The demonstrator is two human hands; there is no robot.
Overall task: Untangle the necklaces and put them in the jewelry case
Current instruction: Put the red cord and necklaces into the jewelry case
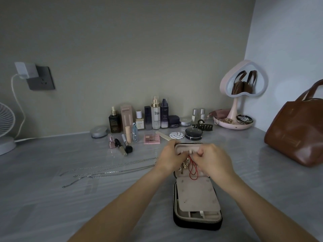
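The grey marbled surface [52, 206] carries a brown bag [297, 133] at the right and a heart-shaped mirror [244, 84] at the back. The black jewelry case [195, 194] lies open in 2 halves, its beige lining up, straight ahead of the person. Over its far half, the left hand [170, 158] and right hand [213, 159] meet, the curled fingers of both pinching the top of a red necklace [193, 169], which hangs looped down the lining. Silver necklaces [108, 169] lie stretched out on the surface, left of the case.
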